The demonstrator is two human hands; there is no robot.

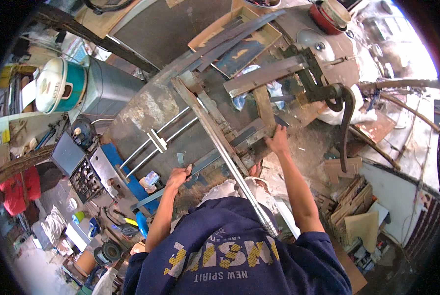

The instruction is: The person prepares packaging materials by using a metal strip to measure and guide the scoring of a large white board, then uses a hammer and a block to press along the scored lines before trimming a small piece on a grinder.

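A long flat grey metal strip (207, 161) lies slantwise across the near side of a worn metal bench machine. My left hand (179, 177) is closed on it left of the middle, thumb on top. My right hand (278, 140) is closed at the far right end of the flat bars, near a dark flat piece (281, 122); its fingertips are partly hidden. A long bright round rod (229, 164) runs between my hands, down over my shirt. Beyond them is the machine's steel frame bar (200, 108), and farther right a heavy blade-like beam (264, 77) joined to a curved iron lever (347, 123).
Two parallel rods with a white crosspiece (157, 141) reach out left. A shallow wooden tray (274, 37) with dark metal strips lies at the back. At left stand a teal cooler (72, 83) and an open case of small parts (86, 180). Cardboard pieces (350, 209) lean at right.
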